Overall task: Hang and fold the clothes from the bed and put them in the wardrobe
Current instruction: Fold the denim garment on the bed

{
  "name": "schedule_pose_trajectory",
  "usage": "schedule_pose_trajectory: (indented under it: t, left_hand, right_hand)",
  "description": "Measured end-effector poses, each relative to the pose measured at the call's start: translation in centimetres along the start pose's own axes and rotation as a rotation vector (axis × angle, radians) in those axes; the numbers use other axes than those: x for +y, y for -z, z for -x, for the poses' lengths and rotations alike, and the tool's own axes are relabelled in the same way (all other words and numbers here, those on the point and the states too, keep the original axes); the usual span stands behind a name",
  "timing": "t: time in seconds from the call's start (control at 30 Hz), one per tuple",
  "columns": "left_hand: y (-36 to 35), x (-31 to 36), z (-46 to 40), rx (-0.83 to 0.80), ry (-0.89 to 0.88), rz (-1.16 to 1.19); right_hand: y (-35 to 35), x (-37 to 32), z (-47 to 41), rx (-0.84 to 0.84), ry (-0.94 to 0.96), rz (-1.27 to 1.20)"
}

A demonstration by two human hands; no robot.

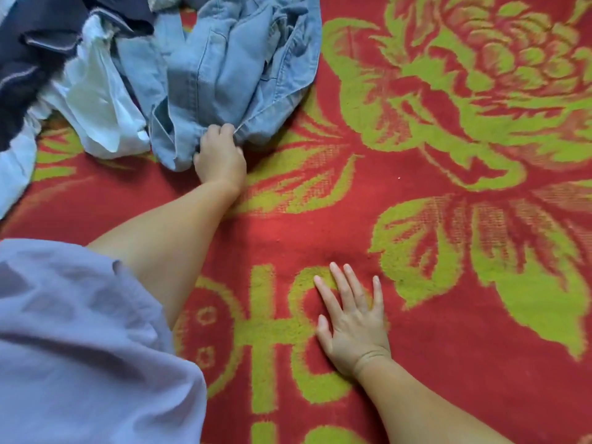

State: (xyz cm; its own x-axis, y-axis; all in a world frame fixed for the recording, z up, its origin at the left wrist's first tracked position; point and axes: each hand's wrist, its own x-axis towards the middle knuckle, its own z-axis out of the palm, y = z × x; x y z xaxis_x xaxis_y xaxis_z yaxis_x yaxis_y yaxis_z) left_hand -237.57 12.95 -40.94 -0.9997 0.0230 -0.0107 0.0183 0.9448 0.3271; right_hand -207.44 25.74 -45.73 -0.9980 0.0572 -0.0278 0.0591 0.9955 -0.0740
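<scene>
the left hand reaches forward with its fingers curled into the near edge of a light blue denim shirt, gripping a bunch of the fabric. the shirt lies crumpled just beyond that hand, on a red bed cover with a large green floral pattern. to the left of the left hand, touching the denim, lies a white garment, and beyond that a dark navy garment; all of them make one loose pile. the right hand lies flat on the bed cover, nearer the person and well apart from the pile, its fingers straight and slightly spread, holding nothing. a pale lilac sleeve covers the upper left arm.
</scene>
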Motion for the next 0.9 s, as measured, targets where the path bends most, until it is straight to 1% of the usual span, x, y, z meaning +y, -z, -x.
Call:
schedule_pose_trajectory:
  t: [0.1,0.17,0.23,0.33,0.4,0.5,0.53,0.57,0.6,0.63,0.7,0.73,0.77,0.8,0.87,0.9]
  left_hand:
    - [1.8,-1.4,0.6,0.043,-0.091,0.029]
    - [2.9,-3.2,2.5,0.034,-0.155,0.039]
    - [3.4,-5.1,5.9,-0.005,-0.229,0.022]
    - [3.5,-7.2,13.5,-0.075,-0.317,0.012]
    - [3.5,-8.0,19.7,-0.158,-0.312,0.045]
    - [4.2,-9.0,29.8,-0.359,-0.224,0.115]
    - [4.8,-9.3,32.9,-0.429,-0.198,0.147]
    - [5.8,-9.5,35.6,-0.489,-0.18,0.188]
    - [7.0,-9.5,38.0,-0.544,-0.172,0.225]
    - [8.5,-9.2,40.1,-0.587,-0.173,0.25]
    - [12.1,-8.0,42.9,-0.617,-0.179,0.276]
    - [14.5,-7.1,43.6,-0.61,-0.19,0.28]
    - [17.0,-6.2,43.8,-0.598,-0.213,0.279]
    - [19.6,-5.2,43.7,-0.583,-0.252,0.274]
    - [25.5,-3.3,42.7,-0.569,-0.403,0.193]
    - [28.4,-2.2,42.1,-0.559,-0.498,0.148]
  right_hand:
    - [0.2,0.0,0.0,0.012,0.0,-0.005]
    - [0.3,0.0,0.0,0.012,-0.007,-0.007]
    - [0.2,0.0,0.0,0.006,-0.011,-0.016]
    - [-0.1,0.1,0.1,-0.021,-0.021,-0.041]
    - [-0.1,0.1,0.1,-0.08,-0.04,-0.007]
    - [1.3,-0.6,0.5,-0.267,-0.107,0.02]
    - [2.2,-1.2,1.1,-0.323,-0.102,0.013]
    - [3.6,-1.9,2.1,-0.381,-0.082,-0.002]
    - [5.1,-2.8,3.4,-0.423,-0.076,-0.064]
    - [7.0,-3.7,5.0,-0.427,-0.101,-0.169]
    - [11.2,-4.9,8.1,-0.345,-0.242,-0.419]
    - [13.6,-5.3,9.3,-0.31,-0.308,-0.491]
    - [15.9,-5.6,10.0,-0.292,-0.334,-0.494]
    - [18.3,-5.7,10.3,-0.281,-0.324,-0.445]
    - [23.2,-6.0,10.0,-0.287,-0.232,-0.304]
    - [25.8,-6.3,9.5,-0.304,-0.153,-0.25]
